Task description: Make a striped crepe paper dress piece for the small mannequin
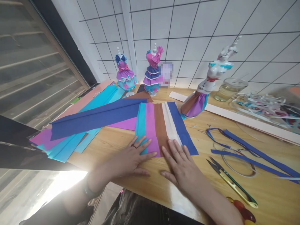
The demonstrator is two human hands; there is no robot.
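A panel of striped crepe paper (160,118) in turquoise, purple, brown, white and dark blue lies flat on the wooden table. My left hand (134,156) rests on its near left corner, fingers spread over the turquoise and purple strips. Over the brown and white strips lies my right hand (180,162), palm down with fingers stretched out. Neither hand grips anything. Just behind the panel's right side stands a tilted mini dress form (208,81), its skirt striped brown, purple and turquoise.
Folded crepe paper sheets (93,120) spread across the left. Two dressed mini forms, one in turquoise and purple (124,73) and one with ruffles (152,73), stand by the tiled wall. Thread snips (232,182), blue strips (248,159), a glass jar (231,89) and ribbon scraps (269,106) lie right.
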